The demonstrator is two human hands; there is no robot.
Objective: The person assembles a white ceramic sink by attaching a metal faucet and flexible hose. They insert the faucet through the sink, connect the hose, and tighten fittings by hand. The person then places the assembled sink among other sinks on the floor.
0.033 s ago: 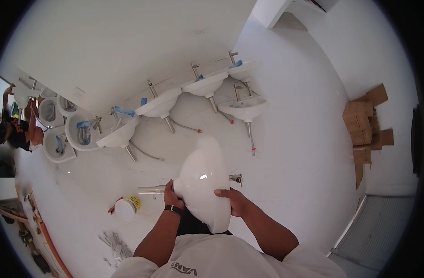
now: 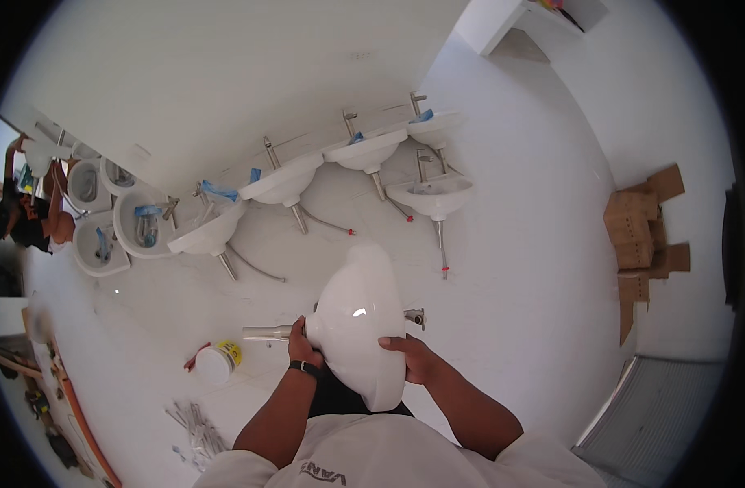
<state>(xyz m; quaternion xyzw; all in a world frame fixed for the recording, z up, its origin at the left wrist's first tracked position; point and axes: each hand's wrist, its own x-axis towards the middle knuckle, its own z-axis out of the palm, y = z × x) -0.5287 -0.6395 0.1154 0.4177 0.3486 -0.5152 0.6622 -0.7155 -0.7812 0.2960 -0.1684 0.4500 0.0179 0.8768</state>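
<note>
In front of my body I hold a white ceramic washbasin (image 2: 352, 325) tipped on its side, its rounded underside facing up and left. My left hand (image 2: 302, 343) is closed on its narrow base, beside the metal drain pipe (image 2: 268, 333) that sticks out to the left. My right hand (image 2: 408, 355) grips the rim, with the thumb on the outer surface and the other fingers mostly hidden. Just past that rim, a metal faucet (image 2: 416, 317) shows on the right side.
Several washbasins (image 2: 283, 183) with faucets stand along the wall ahead; hoses (image 2: 328, 226) hang from some. A white bucket (image 2: 215, 364) and thin bars (image 2: 195, 431) lie to my left. Cardboard boxes (image 2: 633, 232) sit at right. Another person (image 2: 43, 215) works far left.
The surroundings have shifted slightly in the picture, the bucket and boxes a little lower. My hands keep their hold on the washbasin, which has hardly moved.
</note>
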